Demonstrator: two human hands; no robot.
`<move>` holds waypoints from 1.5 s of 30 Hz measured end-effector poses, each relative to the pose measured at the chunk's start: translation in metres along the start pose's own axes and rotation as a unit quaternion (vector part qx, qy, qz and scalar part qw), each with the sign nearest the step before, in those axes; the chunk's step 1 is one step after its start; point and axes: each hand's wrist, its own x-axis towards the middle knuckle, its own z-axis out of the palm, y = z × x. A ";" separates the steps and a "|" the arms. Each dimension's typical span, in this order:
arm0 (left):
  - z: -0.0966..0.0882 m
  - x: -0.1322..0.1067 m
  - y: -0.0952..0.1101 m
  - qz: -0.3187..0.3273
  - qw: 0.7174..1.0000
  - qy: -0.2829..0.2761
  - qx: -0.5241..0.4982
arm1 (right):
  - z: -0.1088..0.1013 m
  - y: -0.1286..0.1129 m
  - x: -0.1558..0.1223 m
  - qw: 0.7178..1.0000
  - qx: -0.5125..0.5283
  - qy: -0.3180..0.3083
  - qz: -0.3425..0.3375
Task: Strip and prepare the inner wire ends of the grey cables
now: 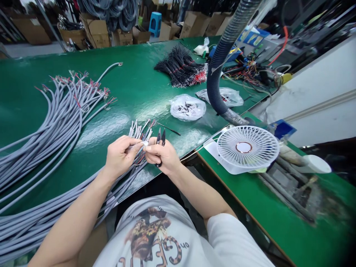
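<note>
Item: grey cable end (142, 145), pinched between the fingertips of both hands, just above the near edge of the green tabletop (133, 89). Thin stripped wires fan out from the cable ends (140, 129) just beyond the fingers.

Left hand (121, 154): grip pressed together around a small sheaf of grey cables, thumb and forefinger meeting the cable end.

Right hand (161, 154): thumb and forefinger pinching the same cable end from the other side; the remaining fingers hold a pair of black snips (160, 139), blades pointing up and away, loop of the handle below the palm.

Beneath the hands: a bundle of grey cables (41, 148) running from the lower left across the tabletop, its far ends splayed with red and white wire tips showing.

Just beyond the snips: a thin black rod-like tool (168, 128), lying flat.

Farther out: a clear plastic bag (187, 107) with small dark parts; a second bag (229, 97) beside a ribbed dark hose (219, 66) that curves down to the tabletop edge; a heap of short black wires (180, 68) with red-and-white ends.

To the right, on an adjoining green surface: a white fan (247, 148), grille facing up.

Background: cardboard boxes (96, 33) and a blue stool (155, 23).
</note>
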 end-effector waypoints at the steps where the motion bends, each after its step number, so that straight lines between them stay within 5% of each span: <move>1: 0.000 0.000 0.001 -0.013 1.000 0.001 -0.007 | 0.000 -0.001 -0.002 1.000 -0.020 0.008 -0.009; 5: -0.002 0.002 0.000 -0.114 0.991 -0.017 -0.064 | -0.010 -0.010 -0.006 0.959 -0.234 0.070 -0.141; 7: -0.003 0.003 -0.002 -0.155 0.982 -0.032 -0.101 | -0.020 -0.019 -0.005 0.885 -0.386 0.078 -0.247; 10: -0.003 0.003 -0.004 -0.174 0.974 -0.048 -0.135 | -0.033 -0.031 -0.002 0.755 -0.552 0.004 -0.353; 13: -0.001 0.003 -0.004 -0.166 0.973 -0.075 -0.140 | -0.035 -0.040 0.001 0.697 -0.612 -0.083 -0.365; 15: 0.000 0.003 -0.004 -0.149 0.975 -0.097 -0.134 | -0.031 -0.042 0.003 0.729 -0.598 -0.088 -0.323; 20: -0.004 0.005 -0.001 -0.072 0.978 -0.151 -0.123 | -0.025 -0.034 0.015 0.936 -0.347 -0.027 -0.050; 23: -0.008 0.006 -0.001 -0.074 0.973 -0.167 -0.144 | -0.028 -0.022 0.025 0.982 -0.174 -0.033 0.066; 26: -0.009 0.005 -0.004 -0.144 0.963 -0.140 -0.182 | -0.026 -0.006 0.030 0.995 -0.086 -0.029 0.047; 30: -0.003 0.006 -0.011 -0.222 0.951 -0.024 -0.215 | -0.013 0.016 0.028 0.989 -0.099 0.066 -0.086; 34: 0.003 0.007 -0.013 -0.224 0.953 0.019 -0.203 | -0.001 0.020 0.016 0.896 -0.323 0.133 -0.275; 37: 0.002 0.006 -0.011 -0.197 0.963 -0.036 -0.182 | -0.001 0.004 0.012 0.820 -0.446 0.098 -0.345; 39: -0.001 0.004 -0.010 -0.201 0.956 -0.097 -0.188 | -0.007 -0.007 0.016 0.831 -0.446 0.094 -0.319; 41: -0.004 0.005 -0.008 -0.227 0.941 -0.129 -0.215 | -0.016 -0.011 0.025 0.876 -0.391 0.104 -0.261; 45: -0.010 0.010 -0.007 -0.303 0.907 -0.107 -0.273 | -0.033 0.005 0.039 0.935 -0.270 0.139 -0.181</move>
